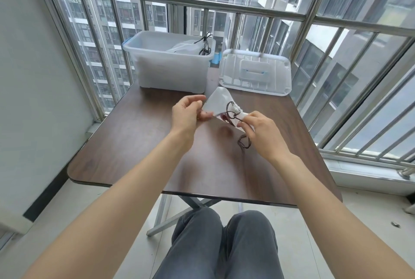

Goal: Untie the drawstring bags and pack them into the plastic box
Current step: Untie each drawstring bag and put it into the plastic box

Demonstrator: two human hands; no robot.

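Note:
A white drawstring bag is held above the middle of the dark wooden table. My left hand pinches the bag's lower left edge. My right hand pinches the gathered neck, where a dark cord loops; more cord hangs below that hand. The clear plastic box stands at the table's far left. It holds other white bags, and their dark cords stick up at its right side.
The box's clear lid lies flat at the table's far right, beside the box. A metal window railing runs behind the table. A white wall is on the left. My knees sit under the table's near edge.

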